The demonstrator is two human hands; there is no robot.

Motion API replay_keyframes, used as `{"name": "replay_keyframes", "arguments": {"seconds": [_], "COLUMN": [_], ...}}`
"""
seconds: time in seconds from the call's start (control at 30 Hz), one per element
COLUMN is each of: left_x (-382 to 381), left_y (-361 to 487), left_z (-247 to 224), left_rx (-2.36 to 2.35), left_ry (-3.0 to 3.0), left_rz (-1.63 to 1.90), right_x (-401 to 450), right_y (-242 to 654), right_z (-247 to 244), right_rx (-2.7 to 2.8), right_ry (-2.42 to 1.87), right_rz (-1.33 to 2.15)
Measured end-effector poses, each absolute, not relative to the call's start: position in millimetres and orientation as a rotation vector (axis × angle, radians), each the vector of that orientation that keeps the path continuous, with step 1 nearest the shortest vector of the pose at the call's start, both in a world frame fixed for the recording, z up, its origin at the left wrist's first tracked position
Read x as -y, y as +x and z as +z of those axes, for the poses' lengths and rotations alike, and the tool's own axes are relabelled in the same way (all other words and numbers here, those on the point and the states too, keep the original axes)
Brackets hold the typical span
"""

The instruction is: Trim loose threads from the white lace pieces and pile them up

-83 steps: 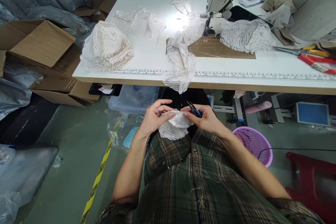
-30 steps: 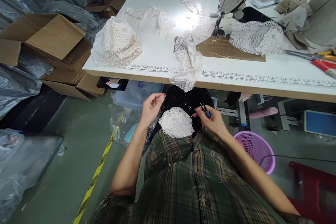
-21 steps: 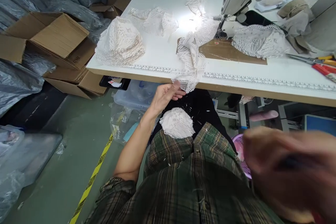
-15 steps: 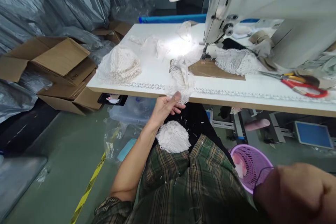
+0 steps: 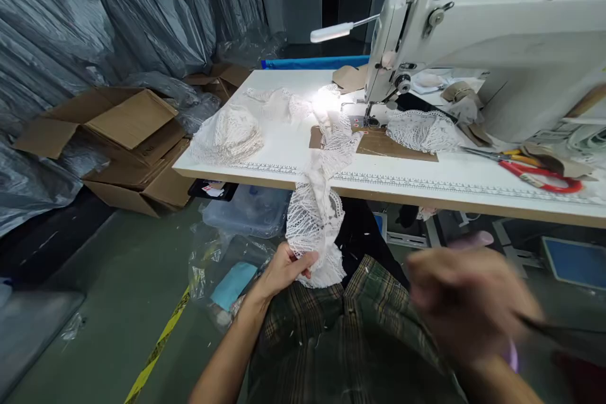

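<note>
My left hand [image 5: 290,268] pinches the lower end of a white lace strip [image 5: 316,214] over my lap. From there the lace runs up across the table's front edge toward the sewing machine [image 5: 379,69], with its upper part under the lamp's glare. A white lace piece [image 5: 326,273] rests on my lap, just behind the held end. My right hand [image 5: 466,293] is raised at the right, apart from the lace and smeared by motion. Something thin and dark shows beside it, too blurred to name.
On the table [image 5: 284,161] lie a stack of white lace pieces [image 5: 231,136], another lace piece [image 5: 421,129] right of the needle and red-handled scissors [image 5: 540,177]. Cardboard boxes [image 5: 127,132] stand on the floor at the left. A printed ruler follows the table's front edge.
My left hand has drawn the lace strip down from the table edge toward my lap. My right hand has moved up and left from the lower right corner.
</note>
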State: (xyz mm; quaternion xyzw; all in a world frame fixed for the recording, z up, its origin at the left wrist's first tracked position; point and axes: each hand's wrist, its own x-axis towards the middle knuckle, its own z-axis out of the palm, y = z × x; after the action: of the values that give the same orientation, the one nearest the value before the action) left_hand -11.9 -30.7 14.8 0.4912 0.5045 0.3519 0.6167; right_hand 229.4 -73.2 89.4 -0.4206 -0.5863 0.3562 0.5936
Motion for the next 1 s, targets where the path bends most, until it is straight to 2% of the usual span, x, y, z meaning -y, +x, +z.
{"name": "replay_keyframes", "arguments": {"seconds": [0.07,0.2,0.33,0.47,0.67,0.83,0.93,1.0], "left_x": [42.3,51.1,55.5,56.1,17.1,-3.5,-1.7,1.3], "left_y": [-11.5,-1.8,8.6,0.6,-17.5,-3.0,4.6,6.2], "left_z": [11.6,7.4,9.4,26.7,34.6,13.2,6.3,7.1], "left_rx": [-1.158,-1.231,-1.297,-1.159,-1.302,-1.039,-0.955,-0.972], "left_ry": [1.168,1.327,1.509,1.668,1.736,1.49,1.355,1.301], "left_rz": [0.751,0.725,0.605,0.374,0.92,0.65,0.643,0.69], "right_x": [54.5,34.7,30.3,27.4,28.1,27.9,22.7,18.5], "right_y": [206.8,184.5,182.8,186.4,193.2,193.4,195.9,198.5], "right_z": [72.0,25.3,-0.4,0.9,3.8,1.4,-0.4,-1.9], "right_rx": [1.398,1.565,1.534,1.527,1.534,1.457,1.432,1.433], "right_ry": [-1.087,-1.413,-1.421,-1.278,-1.177,-1.148,-1.192,-1.253], "right_rz": [0.866,1.167,1.335,1.418,1.554,1.657,1.694,1.584]}}
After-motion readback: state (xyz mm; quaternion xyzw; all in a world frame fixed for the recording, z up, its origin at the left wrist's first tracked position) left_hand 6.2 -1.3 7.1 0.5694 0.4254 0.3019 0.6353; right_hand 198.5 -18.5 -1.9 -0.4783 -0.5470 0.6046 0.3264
